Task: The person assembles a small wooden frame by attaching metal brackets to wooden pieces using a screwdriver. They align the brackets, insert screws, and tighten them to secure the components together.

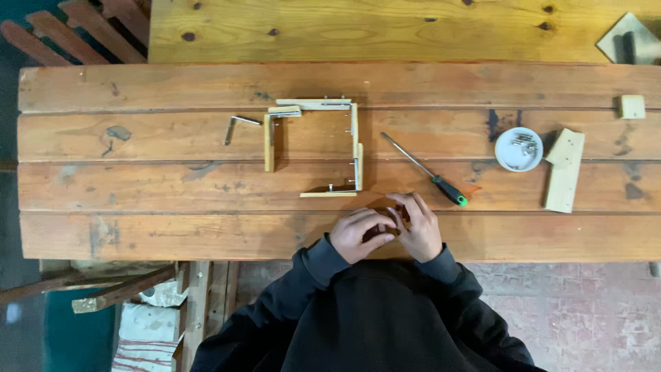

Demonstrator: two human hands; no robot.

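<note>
Hidden bits: both hands meet at the near edge of the workbench (138,238), and whatever sits between them is too small and covered to make out; only a dark sliver shows between the fingers.
Left hand: the left hand (359,235) is curled, fingers bent together and thumb tucked toward the other hand; I cannot tell whether it is pinching anything.
Right hand: the right hand (417,227) has fingers slightly spread and bent, tips touching the left hand; a grip cannot be confirmed from here.
Sleeves: dark sleeves and a dark hooded top fill the bottom of the view, cut off by the lower edge.
Frame: a small wooden frame (323,145) of pale thin strips lies just beyond the hands, squarish, open at one corner, with little metal screws or brackets at the joints.
Bent rod: an L-shaped metal piece (237,127) lies just left of the frame.
Screwdriver: a screwdriver (425,169) with thin steel shaft and black handle tipped green lies slanted, near the right hand.
Dish: a round white dish (518,149) holds small metal bits, too tiny to identify.
Blocks: a pale wood offcut (564,170) lies beside the dish; a small cube (631,106) sits farther back.
Bench: worn, stained reddish planks, scratched and knotty.
</note>
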